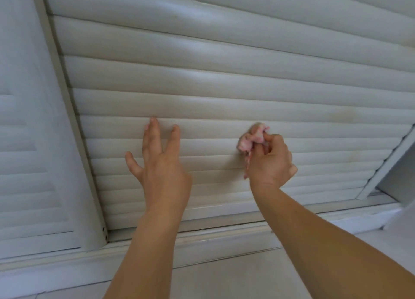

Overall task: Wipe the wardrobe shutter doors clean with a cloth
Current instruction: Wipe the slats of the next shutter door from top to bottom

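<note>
I am pinching the soft pink cloth (253, 139), bunched in my right hand (270, 161), against a slat of the shutter door (224, 110); my left hand (161, 161) is lying open, fingertips touching the slats.

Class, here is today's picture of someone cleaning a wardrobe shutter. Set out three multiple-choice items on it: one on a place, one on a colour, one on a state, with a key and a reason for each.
1. Where is the cloth?
A. on the floor
B. in the right hand, against the shutter door
C. draped over the left forearm

2. What colour is the cloth?
A. pink
B. dark blue
C. black

3. How is the left hand?
A. gripping the cloth
B. clenched in a fist
C. fingers straight, tips on the slats

Key:
1 B, the cloth is bunched in the right hand's curled fingers at the slats.
2 A, it shows pale pink against the white slats.
3 C, its spread fingers reach the slats and hold nothing.
</note>
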Motion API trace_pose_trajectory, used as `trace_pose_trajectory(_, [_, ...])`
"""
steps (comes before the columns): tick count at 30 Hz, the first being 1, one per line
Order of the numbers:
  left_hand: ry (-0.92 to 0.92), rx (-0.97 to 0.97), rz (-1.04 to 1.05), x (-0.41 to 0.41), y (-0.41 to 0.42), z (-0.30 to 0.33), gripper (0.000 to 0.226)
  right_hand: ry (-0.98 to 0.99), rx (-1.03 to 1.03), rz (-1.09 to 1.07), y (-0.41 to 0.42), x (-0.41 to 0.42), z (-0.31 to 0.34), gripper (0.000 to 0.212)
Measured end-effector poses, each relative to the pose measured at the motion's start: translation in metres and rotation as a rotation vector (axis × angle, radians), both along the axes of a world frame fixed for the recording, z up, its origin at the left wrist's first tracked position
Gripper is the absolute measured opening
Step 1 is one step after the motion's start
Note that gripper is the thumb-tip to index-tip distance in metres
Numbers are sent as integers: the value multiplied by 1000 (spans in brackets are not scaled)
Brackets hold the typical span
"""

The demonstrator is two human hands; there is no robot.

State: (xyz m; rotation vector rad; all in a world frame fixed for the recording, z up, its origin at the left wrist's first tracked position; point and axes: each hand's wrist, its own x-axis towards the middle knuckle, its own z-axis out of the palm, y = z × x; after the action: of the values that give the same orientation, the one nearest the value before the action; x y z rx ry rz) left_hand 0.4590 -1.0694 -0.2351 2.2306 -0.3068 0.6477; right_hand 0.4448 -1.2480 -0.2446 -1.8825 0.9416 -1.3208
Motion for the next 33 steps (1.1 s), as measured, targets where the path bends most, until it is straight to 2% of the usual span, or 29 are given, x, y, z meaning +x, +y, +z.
trace_pose_trajectory(2, [11, 6, 4, 0, 1, 0, 91, -167, 141, -38, -27, -10, 7, 13])
trace_pose_trajectory(4, [20, 18, 7, 0, 2, 1, 91, -226, 247, 19, -51, -22, 12, 12])
trace_pose_trajectory(6, [20, 11, 8, 1, 2, 1, 90, -95, 248, 81, -55, -24, 16, 16])
trace_pose_trajectory(7, [16, 4, 10, 1, 2, 1, 90, -96, 288, 96, -50, -20, 16, 17])
trace_pose_trajectory(11, [9, -1, 16, 1, 0, 0, 88, -53, 146, 1, 3, 8, -6, 23])
trace_pose_trajectory(15, [-28, 17, 20, 2, 0, -4, 85, 178, -66, 200, 64, 15, -23, 9])
trace_pose_trajectory(19, [-51, 32, 20, 5, 4, -9, 87, 186, -123, 216, 61, 15, -30, 10])
trace_pose_trajectory(22, [-35, 65, 20, 4, 5, -9, 90, 139, -72, 154, 38, 7, -28, 16])
trace_pose_trajectory(26, [7, 110, 18, 2, 6, -6, 94, -4, 147, 11, -1, -4, -26, 4])
trace_pose_trajectory(27, [16, 116, 16, 2, 6, -5, 94, -45, 230, 17, -13, -8, -25, 1])
trace_pose_trajectory(30, [46, 132, 7, 0, 6, -3, 95, -92, 423, 136, -38, -21, -16, 12])
trace_pose_trajectory(33, [63, 134, 2, -2, 6, 0, 95, -83, 337, 60, -41, -17, -12, 18])
